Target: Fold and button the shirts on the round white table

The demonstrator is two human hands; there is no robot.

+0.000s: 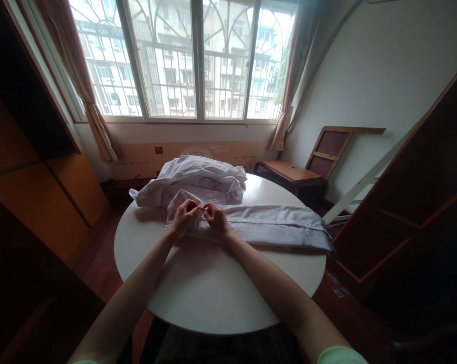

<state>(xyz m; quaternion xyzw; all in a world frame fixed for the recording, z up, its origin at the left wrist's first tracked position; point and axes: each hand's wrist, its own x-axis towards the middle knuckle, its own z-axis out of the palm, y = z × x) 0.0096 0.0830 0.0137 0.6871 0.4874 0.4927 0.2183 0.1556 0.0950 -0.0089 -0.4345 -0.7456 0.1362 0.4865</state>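
Note:
A pale grey-white button-up shirt [266,225] lies across a round white table [213,298]. Its right part is laid out in a long flat strip with a button row, and one end hangs over the right edge. The rest is bunched up at the back left. My left hand [185,215] pinches the fabric near the front placket. Close beside it, my right hand [215,216] pinches the same spot, fingertips almost meeting. Whatever small part sits between the fingertips, perhaps a button, is too small to make out.
Beyond the table stands a wide window [200,65] with tied curtains [99,126]. A wooden chair [294,172] is at the back right. A dark wooden panel [410,202] leans on the right, and a cabinet [42,202] stands on the left.

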